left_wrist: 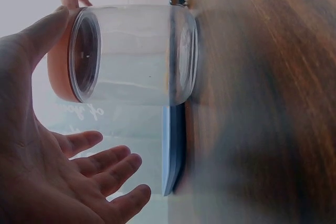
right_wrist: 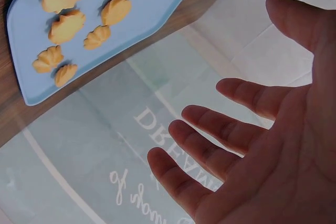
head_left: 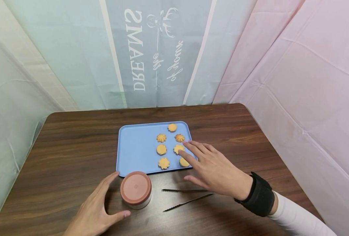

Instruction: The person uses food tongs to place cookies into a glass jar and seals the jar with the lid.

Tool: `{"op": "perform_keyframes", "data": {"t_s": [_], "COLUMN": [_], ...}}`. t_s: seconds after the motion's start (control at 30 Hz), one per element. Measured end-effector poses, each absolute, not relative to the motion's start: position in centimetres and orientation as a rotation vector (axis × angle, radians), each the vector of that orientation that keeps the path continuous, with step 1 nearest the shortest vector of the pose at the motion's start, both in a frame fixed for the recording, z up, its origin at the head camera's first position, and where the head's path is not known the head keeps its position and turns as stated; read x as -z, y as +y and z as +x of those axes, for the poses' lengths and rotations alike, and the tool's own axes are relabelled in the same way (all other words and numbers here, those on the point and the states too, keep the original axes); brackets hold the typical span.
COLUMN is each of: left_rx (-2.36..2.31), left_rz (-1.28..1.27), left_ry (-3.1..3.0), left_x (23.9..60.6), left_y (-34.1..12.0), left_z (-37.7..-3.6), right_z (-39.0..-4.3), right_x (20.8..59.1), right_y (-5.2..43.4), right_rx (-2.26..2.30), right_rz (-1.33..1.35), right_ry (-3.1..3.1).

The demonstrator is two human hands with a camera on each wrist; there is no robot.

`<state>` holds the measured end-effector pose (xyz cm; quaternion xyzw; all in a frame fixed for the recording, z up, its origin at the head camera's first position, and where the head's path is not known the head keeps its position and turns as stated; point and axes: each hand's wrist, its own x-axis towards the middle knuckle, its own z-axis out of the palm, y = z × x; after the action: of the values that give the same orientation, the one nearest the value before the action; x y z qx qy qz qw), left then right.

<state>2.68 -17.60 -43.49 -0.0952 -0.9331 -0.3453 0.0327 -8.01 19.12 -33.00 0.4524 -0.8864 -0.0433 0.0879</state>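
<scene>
Fingers of the left hand (head_left: pixel 93 208) and right hand (head_left: pixel 214 168) stand spread, clamped on nothing: left beside the lidded clear jar (head_left: pixel 136 191), lower centre; right near cookies (head_left: pixel 161 149) on the blue tray (head_left: pixel 137 147). Sound handling favours gripping the jar's body, kept upright. Surface: dark wood-grain table (head_left: pixel 74 147). Lettered cloth (head_left: pixel 171 65) hangs upper centre.

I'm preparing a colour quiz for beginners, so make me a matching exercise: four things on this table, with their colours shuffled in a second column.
Things:
1. jar lid
2. tray
3. tongs
4. cookies

Colours:
A. black
B. golden yellow
C. reddish brown
D. light blue

Pairs: 1-C, 2-D, 3-A, 4-B
</scene>
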Motion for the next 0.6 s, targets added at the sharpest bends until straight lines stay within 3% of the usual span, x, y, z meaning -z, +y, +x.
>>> {"op": "perform_keyframes", "data": {"t_s": [0.6], "left_rx": [1.105], "left_rz": [-0.354], "left_ry": [-2.827], "left_x": [43.8], "left_y": [-17.2], "left_z": [2.4], "right_z": [-7.9], "right_x": [32.7], "right_y": [17.6], "right_rx": [0.170], "right_rz": [1.451], "right_ry": [-2.562]}}
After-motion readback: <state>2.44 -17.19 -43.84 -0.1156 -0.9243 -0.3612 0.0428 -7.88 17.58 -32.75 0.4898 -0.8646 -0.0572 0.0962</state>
